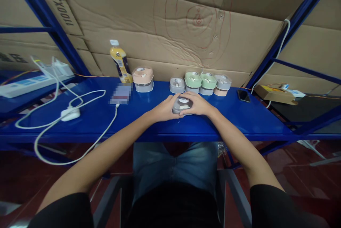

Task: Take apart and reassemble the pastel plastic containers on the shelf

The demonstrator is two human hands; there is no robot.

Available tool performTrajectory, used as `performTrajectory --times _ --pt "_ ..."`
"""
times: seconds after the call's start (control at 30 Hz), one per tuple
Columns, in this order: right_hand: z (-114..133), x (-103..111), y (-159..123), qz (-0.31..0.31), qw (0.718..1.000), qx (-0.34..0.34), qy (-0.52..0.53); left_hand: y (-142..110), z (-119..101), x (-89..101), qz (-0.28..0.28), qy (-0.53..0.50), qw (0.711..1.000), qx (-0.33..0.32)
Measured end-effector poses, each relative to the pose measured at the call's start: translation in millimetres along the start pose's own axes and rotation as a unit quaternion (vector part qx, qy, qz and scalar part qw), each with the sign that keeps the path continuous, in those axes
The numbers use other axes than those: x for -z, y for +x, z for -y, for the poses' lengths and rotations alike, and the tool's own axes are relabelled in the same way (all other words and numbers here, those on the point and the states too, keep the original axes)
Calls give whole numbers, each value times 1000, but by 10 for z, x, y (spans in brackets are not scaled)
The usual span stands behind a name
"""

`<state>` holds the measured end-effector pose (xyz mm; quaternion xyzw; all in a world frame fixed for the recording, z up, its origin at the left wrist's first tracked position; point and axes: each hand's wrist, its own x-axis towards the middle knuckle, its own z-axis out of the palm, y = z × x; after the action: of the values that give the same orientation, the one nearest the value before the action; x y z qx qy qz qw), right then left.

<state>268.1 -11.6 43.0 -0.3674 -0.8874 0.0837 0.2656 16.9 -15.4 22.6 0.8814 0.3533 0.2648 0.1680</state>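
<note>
Between my two hands, near the front edge of the blue table, is a small grey box with a clear lid [182, 104]. My left hand [165, 108] wraps its left side, and my right hand [198, 104] curls round its right side. Just behind them stands another grey box [177, 85]. To its right are two green-topped boxes [193, 80] [208, 81] and a box with a grey top and peach base [222, 84]. A peach-topped box with a grey lower part [143, 78] stands farther left.
A yellow drink bottle [121, 62] leans at the back left, beside a blurred phone [121, 93] on a white cable. A white charger [70, 113] and power strip [37, 80] lie left. A dark phone [243, 95] and cardboard tray [275, 94] are at right.
</note>
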Motion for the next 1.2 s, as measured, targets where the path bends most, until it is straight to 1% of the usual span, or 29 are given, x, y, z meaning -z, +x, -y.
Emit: performTrajectory --times 0.03,0.1,0.17,0.2,0.27,0.33,0.43,0.5,0.6,0.67,0.77,0.8,0.83,0.87,0.93,0.97,1.0,1.03,1.07,1.1,1.2 --pt "8 -18 8 -5 1000 0 2 -96 -60 15 -2 32 999 24" --pt "41 -57 25 -19 1000 4 0 -331 -202 24 -49 129 988 68" --pt "96 -91 40 -31 999 11 -8 -564 -350 17 -97 226 963 113" --pt "127 -104 44 -37 999 15 -11 -654 -416 15 -108 259 950 140" --pt "178 -115 45 -48 999 19 -15 -736 -507 26 -106 300 927 196" --pt "196 -107 35 -59 998 15 -14 -669 -521 63 -88 314 914 242" --pt "145 -85 16 -73 997 -5 -9 -367 -388 148 -74 313 903 283" --pt "89 -78 9 -73 997 -22 -3 -122 -234 205 -71 318 896 302" --pt "28 -87 10 -57 998 -32 1 191 -3 271 -62 327 890 311" --pt "15 -94 14 -46 998 -32 2 332 109 313 -58 314 898 304" --pt "14 -95 16 -37 999 -37 7 437 210 417 -57 284 915 282" --pt "14 -94 16 -37 999 -37 7 452 234 468 -71 278 919 270" --pt "13 -92 16 -38 999 -37 5 461 259 528 -98 276 921 258" --pt "13 -91 16 -39 999 -35 3 468 286 593 -138 275 919 247" --pt "17 -90 16 -40 999 -34 0 489 362 724 -239 270 899 250" --pt "20 -90 16 -38 999 -35 0 504 413 783 -284 260 883 269" --pt "25 -89 17 -35 999 -37 2 521 474 832 -318 241 867 297" --pt "30 -89 17 -31 999 -39 3 539 543 869 -338 213 856 328" --pt "34 -88 17 -28 999 -41 4 556 617 896 -345 179 852 352" --pt "37 -87 17 -25 999 -44 3 570 693 911 -342 144 856 361" --pt "32 -79 14 -22 999 -49 0 589 878 919 -335 83 875 338"
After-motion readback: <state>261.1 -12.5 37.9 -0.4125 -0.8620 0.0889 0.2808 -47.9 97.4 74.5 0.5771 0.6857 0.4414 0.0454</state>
